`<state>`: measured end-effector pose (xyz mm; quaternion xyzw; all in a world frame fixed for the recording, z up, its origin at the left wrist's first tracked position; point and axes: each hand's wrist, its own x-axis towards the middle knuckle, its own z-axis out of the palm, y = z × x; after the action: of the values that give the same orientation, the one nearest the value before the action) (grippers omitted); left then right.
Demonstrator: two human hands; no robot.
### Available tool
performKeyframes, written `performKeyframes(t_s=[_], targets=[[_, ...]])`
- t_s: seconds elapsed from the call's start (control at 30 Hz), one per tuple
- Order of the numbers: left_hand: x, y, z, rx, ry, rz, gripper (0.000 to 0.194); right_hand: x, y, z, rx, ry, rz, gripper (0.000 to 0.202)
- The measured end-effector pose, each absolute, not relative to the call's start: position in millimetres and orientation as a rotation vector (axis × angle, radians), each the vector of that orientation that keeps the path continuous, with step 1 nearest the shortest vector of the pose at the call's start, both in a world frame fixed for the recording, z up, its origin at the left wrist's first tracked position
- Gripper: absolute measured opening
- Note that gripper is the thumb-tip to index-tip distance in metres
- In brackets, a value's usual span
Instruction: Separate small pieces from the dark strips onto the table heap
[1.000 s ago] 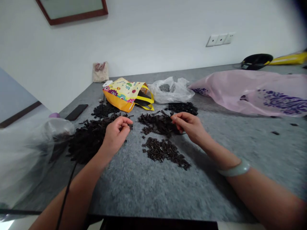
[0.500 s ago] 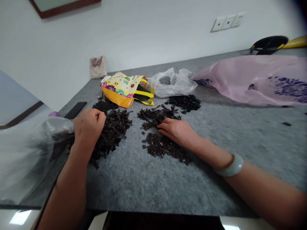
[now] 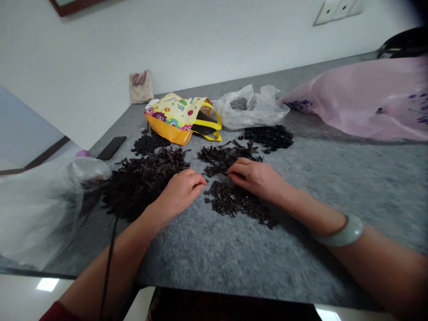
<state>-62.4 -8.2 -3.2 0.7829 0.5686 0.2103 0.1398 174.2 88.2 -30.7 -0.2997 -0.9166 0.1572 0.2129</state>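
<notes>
My left hand (image 3: 182, 189) is closed in a pinch beside the right edge of a large heap of dark strips (image 3: 143, 174); what its fingertips hold is too small to make out. Across a narrow gap, my right hand (image 3: 256, 178) also pinches, its fingertips down at the near edge of a smaller pile of dark strips (image 3: 222, 154). Anything between those fingers is hidden. Just in front of the right hand lies a pile of small, shiny dark pieces (image 3: 230, 203), partly under the wrist.
Behind are piles of small black pieces (image 3: 150, 143) and black discs (image 3: 269, 136), a yellow patterned bag (image 3: 177, 118) and a white plastic bag (image 3: 254, 113). A pink bag (image 3: 361, 98) lies right; clear plastic (image 3: 43, 209) and a dark phone-like slab (image 3: 112, 148) lie left.
My left hand has moved right from over the large heap toward the right hand. My right hand stays by the smaller strip pile. The camera view has shifted slightly.
</notes>
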Motion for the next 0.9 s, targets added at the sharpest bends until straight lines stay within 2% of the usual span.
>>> performKeyframes(t_s=[0.1,0.2,0.3,0.43,0.53,0.67,0.77,0.9], targets=[[-57.2,-9.2,-8.7,2.251,1.616,0.543,0.012,176.9,88.4,-31.1,-0.730,-2.427,0.699,0.017],[-54.9,-8.8,-11.6,2.286,1.633,0.440,0.007,176.6,86.4,-28.7,-0.829,-2.199,1.081,0.016],[-53.0,-7.5,-14.9,2.348,1.656,0.319,0.007,173.6,82.8,-22.8,-0.963,-1.924,1.472,0.019],[-50.7,-6.0,-18.6,2.376,1.660,0.342,0.011,168.8,77.3,-15.5,-0.993,-1.628,1.784,0.023],[-47.0,-6.9,-16.3,2.085,1.660,0.621,0.011,166.2,72.6,-13.9,-0.952,-1.536,1.880,0.026],[-40.2,-11.1,-8.9,1.326,1.392,0.971,0.007,163.3,64.9,-12.7,-0.868,-1.604,1.921,0.028],[-36.6,-13.3,-6.0,1.006,1.243,1.075,0.016,161.7,59.5,-10.8,-0.825,-1.685,1.925,0.028],[-36.0,-13.5,-7.0,0.947,1.228,1.092,0.018,160.1,56.1,-8.3,-0.856,-1.737,1.888,0.028]])
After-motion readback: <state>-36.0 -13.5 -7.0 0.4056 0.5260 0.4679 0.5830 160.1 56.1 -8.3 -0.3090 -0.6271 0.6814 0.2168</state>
